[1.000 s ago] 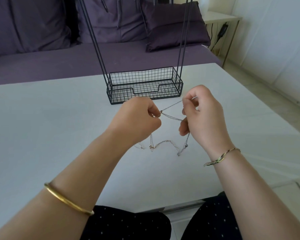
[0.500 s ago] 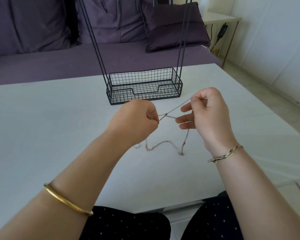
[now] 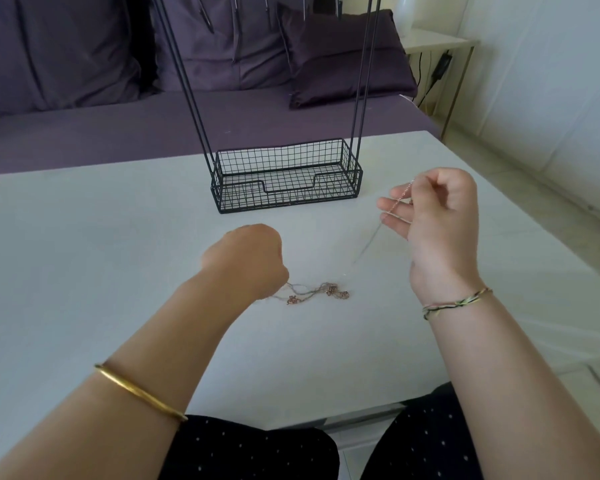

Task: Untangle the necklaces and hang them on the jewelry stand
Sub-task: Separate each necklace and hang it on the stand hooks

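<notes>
- Fingers (image 3: 392, 221) of right hand (image 3: 433, 220), middle right of frame: thumb and forefinger pinched on one thin strand (image 3: 371, 240), remaining fingers loosely spread below.
- Left hand (image 3: 246, 258), centre of frame: curled into a fist low over white table (image 3: 84, 254), ends of necklaces (image 3: 321, 292) running in under the knuckles.
- Necklaces: small knotted heap flat on table, just right of left hand, below and left of right hand, well short of jewelry stand (image 3: 284, 181) at upper centre.
- Risk: pulling the raised strand harder, likely cinching the knot tighter instead of freeing it; fine links prone to kinking or snapping.
- Risk: strand slipping from so light a pinch, falling back into the heap and re-tangling; small pendants catching neighbouring loops.
- Hidden: left fingertips and their exact hold, behind the back of the hand.
- Hard to make out: number of chains in the heap, and which one climbs to the right hand; mid-strand faint against pale table.
- Cut off: top of stand, its bars and hooks beyond the upper edge.
</notes>
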{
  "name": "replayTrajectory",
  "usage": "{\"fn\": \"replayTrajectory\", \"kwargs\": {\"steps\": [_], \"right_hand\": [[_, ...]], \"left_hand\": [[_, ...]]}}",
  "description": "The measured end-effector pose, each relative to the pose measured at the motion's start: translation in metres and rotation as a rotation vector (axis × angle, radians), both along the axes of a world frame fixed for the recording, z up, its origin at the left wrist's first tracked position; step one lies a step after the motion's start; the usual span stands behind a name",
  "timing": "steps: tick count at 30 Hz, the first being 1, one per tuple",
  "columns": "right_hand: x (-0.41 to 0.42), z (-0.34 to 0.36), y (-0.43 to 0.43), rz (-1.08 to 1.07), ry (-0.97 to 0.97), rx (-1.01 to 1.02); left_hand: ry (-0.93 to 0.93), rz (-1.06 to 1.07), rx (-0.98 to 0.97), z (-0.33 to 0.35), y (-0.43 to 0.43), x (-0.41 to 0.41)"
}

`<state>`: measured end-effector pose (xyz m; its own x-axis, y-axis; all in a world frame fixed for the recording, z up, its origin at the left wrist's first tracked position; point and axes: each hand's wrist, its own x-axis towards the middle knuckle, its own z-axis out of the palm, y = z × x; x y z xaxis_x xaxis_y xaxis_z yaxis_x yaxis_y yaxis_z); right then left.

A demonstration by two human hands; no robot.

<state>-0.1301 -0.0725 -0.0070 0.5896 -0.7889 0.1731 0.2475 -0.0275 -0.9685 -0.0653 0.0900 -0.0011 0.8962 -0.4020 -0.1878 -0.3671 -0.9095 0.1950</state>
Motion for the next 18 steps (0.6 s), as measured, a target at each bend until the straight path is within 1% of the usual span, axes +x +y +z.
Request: {"fn": "replayTrajectory", "kwargs": {"steps": [3,4,6,8,11,12,13,14,16,18], "right_hand": [[-0.002,0.004,-0.003,0.005,-0.049,0.201],[-0.002,0.004,-0.004,-0.004,-0.042,0.212],[-0.003,0.004,-0.007,-0.014,-0.002,0.158],[-0.003,0.005,-0.006,0.029,-0.013,0.14],[-0.001,0.011,0.0,0.193,-0.117,0.265],[0.0,0.013,0.002,0.253,-0.16,0.32],[0.0,0.015,0.005,0.303,-0.197,0.367],[0.0,0.017,0.006,0.342,-0.229,0.405],[0.002,0.02,0.009,0.403,-0.291,0.466],[0.004,0.023,0.011,0.458,-0.36,0.526]], "left_hand": [[0.029,0.022,0.1,-0.009,0.003,0.008],[0.034,0.025,0.129,-0.01,0.005,0.01],[0.056,0.04,0.192,-0.014,0.007,0.012],[0.092,0.038,0.256,-0.016,0.007,0.01],[0.101,-0.01,0.25,-0.018,0.004,0.008],[0.095,-0.034,0.193,-0.017,0.001,0.006],[0.105,-0.059,0.086,-0.017,-0.002,0.005],[0.143,-0.086,-0.065,-0.016,-0.007,0.003],[0.297,-0.122,-0.344,-0.017,-0.016,-0.003],[0.408,-0.146,-0.469,-0.022,-0.025,-0.008]]}}
